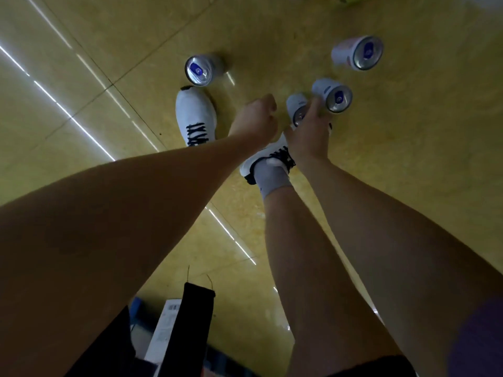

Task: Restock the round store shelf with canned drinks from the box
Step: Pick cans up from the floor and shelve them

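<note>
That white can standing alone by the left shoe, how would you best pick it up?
The white aluminium can with the blue tab stands upright on the yellow floor, apart from the others. Come from above and wrap the grip around its round side wall just below the rim.

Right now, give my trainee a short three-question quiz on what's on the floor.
1. How many cans show on the floor?
2. True or false: the left hand grips a can.
3. Which can do the right hand fingers hold? A) the one by the white shoe B) the nearest can C) the far-right can

Key: 1) four; 2) false, it is curled on nothing; 3) B.
</note>
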### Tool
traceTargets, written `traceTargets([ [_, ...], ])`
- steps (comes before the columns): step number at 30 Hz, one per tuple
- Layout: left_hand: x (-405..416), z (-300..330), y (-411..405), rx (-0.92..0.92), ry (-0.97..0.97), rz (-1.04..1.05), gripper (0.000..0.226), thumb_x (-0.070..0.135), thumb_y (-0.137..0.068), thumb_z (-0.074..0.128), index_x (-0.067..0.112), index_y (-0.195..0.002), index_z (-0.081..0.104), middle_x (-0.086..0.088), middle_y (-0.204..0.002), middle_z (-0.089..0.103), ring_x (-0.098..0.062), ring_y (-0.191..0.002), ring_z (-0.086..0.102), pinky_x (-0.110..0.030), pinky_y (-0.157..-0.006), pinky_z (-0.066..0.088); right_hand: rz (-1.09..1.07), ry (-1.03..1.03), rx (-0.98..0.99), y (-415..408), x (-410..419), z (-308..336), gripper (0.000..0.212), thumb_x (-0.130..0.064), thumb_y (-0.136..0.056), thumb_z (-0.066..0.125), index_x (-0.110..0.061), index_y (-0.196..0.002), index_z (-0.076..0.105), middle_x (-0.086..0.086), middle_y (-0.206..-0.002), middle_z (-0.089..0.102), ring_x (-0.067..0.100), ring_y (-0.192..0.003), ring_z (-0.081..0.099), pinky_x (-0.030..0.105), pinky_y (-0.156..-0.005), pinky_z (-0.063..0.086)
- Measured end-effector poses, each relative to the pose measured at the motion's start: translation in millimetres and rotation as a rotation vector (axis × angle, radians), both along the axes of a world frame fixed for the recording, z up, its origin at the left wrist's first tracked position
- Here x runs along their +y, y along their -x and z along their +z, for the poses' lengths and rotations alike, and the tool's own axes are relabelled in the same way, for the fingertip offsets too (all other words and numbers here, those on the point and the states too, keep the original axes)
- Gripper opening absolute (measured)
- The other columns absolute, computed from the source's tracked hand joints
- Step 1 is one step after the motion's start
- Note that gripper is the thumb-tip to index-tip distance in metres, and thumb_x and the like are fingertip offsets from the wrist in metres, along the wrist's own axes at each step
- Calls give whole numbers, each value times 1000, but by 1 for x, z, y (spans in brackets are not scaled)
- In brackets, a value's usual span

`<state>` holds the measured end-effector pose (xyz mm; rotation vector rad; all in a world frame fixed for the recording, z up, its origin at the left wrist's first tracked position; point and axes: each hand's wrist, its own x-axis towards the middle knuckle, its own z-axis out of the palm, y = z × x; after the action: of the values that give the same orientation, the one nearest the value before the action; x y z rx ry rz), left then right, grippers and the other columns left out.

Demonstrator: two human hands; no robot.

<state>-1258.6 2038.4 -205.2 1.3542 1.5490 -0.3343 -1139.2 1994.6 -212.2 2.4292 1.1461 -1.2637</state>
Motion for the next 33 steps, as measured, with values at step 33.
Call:
traceTargets([
  [33,165,510,-18,-110,-196,-628,38,8,-88,52,16,-125,51,-11,-113,61,-29,-95,59,-33,-67,44,72,-264,129,-42,130,555,40,-38,-79,71,-13,-106,57,6,-98,61,29,-87,59,37,-61,43],
])
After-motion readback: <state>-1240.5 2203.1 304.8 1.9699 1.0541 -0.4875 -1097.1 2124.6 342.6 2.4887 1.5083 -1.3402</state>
